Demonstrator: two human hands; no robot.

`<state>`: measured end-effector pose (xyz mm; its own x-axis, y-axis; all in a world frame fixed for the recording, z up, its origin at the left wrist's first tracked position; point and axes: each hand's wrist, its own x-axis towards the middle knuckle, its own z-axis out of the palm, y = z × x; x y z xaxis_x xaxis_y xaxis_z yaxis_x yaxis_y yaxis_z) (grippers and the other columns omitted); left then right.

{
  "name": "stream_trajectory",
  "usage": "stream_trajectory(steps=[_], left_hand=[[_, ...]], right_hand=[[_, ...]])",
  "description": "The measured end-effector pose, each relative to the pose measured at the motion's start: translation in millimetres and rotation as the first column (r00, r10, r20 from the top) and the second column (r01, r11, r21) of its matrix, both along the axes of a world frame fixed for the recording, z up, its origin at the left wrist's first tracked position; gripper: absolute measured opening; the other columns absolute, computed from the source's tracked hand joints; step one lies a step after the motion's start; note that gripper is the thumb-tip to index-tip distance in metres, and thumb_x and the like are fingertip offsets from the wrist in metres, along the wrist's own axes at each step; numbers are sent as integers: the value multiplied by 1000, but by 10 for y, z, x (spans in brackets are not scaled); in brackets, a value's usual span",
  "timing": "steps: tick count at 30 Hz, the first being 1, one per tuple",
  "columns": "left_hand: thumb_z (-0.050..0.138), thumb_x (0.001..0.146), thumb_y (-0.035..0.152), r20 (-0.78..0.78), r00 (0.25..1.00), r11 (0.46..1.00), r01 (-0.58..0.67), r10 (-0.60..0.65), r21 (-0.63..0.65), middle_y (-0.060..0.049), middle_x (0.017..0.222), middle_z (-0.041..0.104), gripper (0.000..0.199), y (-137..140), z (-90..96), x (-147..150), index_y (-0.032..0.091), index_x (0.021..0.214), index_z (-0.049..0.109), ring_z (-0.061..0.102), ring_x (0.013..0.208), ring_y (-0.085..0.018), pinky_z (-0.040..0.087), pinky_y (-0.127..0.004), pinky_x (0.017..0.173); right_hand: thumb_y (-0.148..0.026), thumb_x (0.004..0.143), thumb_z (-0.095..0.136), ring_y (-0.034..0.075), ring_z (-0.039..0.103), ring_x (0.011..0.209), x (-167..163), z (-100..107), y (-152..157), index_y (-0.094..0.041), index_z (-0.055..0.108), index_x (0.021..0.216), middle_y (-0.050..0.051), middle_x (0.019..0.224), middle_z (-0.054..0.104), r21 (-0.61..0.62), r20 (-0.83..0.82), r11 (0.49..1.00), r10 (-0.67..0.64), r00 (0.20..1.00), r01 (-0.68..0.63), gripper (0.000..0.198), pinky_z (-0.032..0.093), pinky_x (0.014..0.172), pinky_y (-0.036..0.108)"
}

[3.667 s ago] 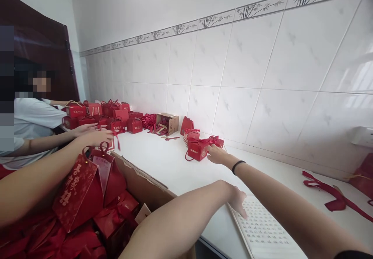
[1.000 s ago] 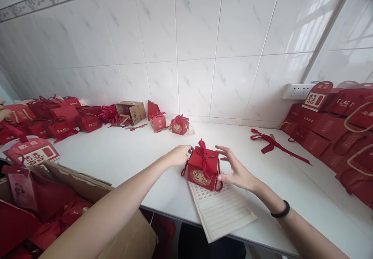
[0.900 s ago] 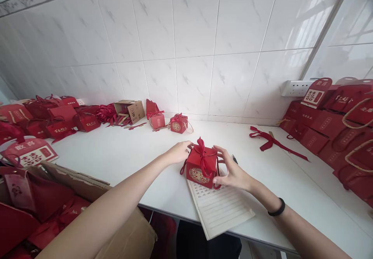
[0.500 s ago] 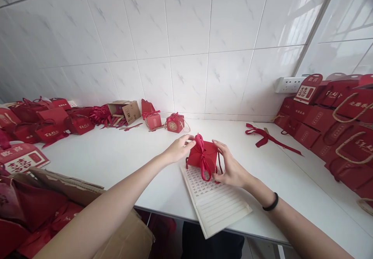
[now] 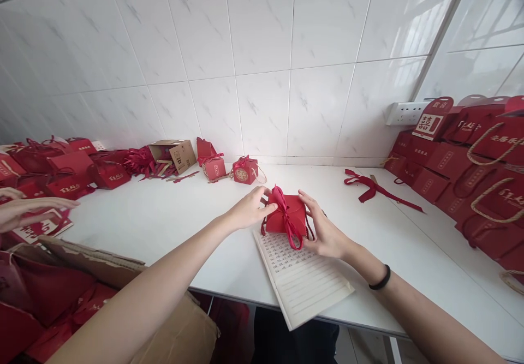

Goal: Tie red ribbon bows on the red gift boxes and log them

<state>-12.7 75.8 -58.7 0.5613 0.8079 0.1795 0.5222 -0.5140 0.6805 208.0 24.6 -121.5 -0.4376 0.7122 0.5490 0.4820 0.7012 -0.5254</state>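
Observation:
A small red gift box (image 5: 296,209) with a crimson ribbon bow (image 5: 282,211) across its front and dark red cords at its sides stands at the top of a lined notepad (image 5: 315,293). My left hand (image 5: 249,209) grips its upper left edge, thumb on the front beside the bow. On the right side, my right hand (image 5: 325,230) spans the box, forefinger at the upper corner and thumb low by the cord. Handwritten marks fill the upper lines of the notepad, which overhangs the table's front edge.
Red boxes (image 5: 446,162) with rope handles are stacked at right. Loose ribbon (image 5: 376,189) lies near them. Two small boxes stand by the wall, beside a carton of ribbons (image 5: 180,155). Another person's hand (image 5: 33,211) is at far left, above a large cardboard box (image 5: 94,257).
My left thumb has moved onto the box front, and the box is slightly straighter. Another person's hand has come in from the left. The view has shifted slightly.

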Motion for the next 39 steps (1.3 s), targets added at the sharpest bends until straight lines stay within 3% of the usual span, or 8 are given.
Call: stream_trajectory(steps=[9, 15, 20, 23, 28, 32, 36, 39], left_hand=[[45, 81, 41, 46, 998, 997, -50, 47, 56, -5, 104, 58, 26, 21, 12, 3, 19, 93, 54, 54, 99, -19, 43, -33, 85], [35, 86, 46, 187, 977, 990, -119, 105, 69, 0, 82, 57, 33, -72, 119, 37, 18, 77, 52, 54, 83, -15, 42, -28, 79], [52, 78, 42, 233, 971, 988, -88, 56, 129, 0, 85, 57, 24, -73, 104, 50, 18, 74, 52, 54, 86, -14, 43, -27, 83], [53, 77, 37, 210, 977, 988, -75, 45, 137, -1, 83, 55, 20, -51, 73, 45, 18, 71, 52, 53, 83, -14, 45, -28, 80], [52, 76, 35, 164, 985, 994, -65, 51, 85, -1, 82, 56, 18, -4, 49, 15, 17, 72, 53, 54, 80, -15, 47, -28, 72], [53, 75, 33, 143, 988, 991, -82, 66, 109, -1, 82, 55, 17, 30, 44, -9, 17, 68, 52, 55, 78, -15, 45, -30, 76], [53, 74, 32, 122, 990, 989, -86, 72, 116, -1, 82, 56, 18, 14, 65, -18, 18, 64, 50, 54, 80, -15, 44, -31, 78], [53, 74, 32, 112, 992, 991, -76, 64, 109, -2, 82, 56, 18, -1, 74, -17, 18, 64, 50, 54, 81, -16, 44, -31, 78]], right_hand=[[-14, 67, 54, 29, 10, 134, 10, 11, -14, -24, 16, 139, 11, 146, 7, 17, 7, 999, 30, 1000, -30, 82, 29, 103, 49], [-17, 70, 57, 30, 11, 133, 6, 28, -22, -25, 17, 139, 11, 146, 8, 8, 1, 999, 43, 999, -43, 80, 30, 103, 49], [-18, 71, 58, 29, 13, 133, 10, 31, -23, -28, 18, 139, 8, 147, 6, 2, -9, 999, 51, 999, -51, 79, 31, 103, 48], [-17, 74, 54, 28, 13, 134, 34, 26, -11, -27, 19, 139, 7, 147, 5, -11, -12, 997, 70, 997, -70, 75, 32, 103, 48], [-20, 81, 47, 27, 27, 129, 58, 2, 45, -26, 32, 133, 8, 142, 23, 0, -51, 1000, -18, 999, 18, 54, 41, 97, 48], [-30, 83, 49, 24, 53, 104, 17, -13, 73, -23, 45, 115, 9, 120, 49, -124, -197, 987, -121, 973, 98, 33, 52, 82, 43], [-42, 84, 47, 23, 59, 89, -30, 23, 43, -21, 47, 98, 8, 106, 56, -327, -306, 933, -257, 917, 152, 26, 52, 73, 38], [-51, 86, 40, 19, 57, 71, -37, 70, 6, -20, 46, 86, 5, 87, 58, -424, -276, 879, -356, 893, 220, 32, 47, 64, 34]])
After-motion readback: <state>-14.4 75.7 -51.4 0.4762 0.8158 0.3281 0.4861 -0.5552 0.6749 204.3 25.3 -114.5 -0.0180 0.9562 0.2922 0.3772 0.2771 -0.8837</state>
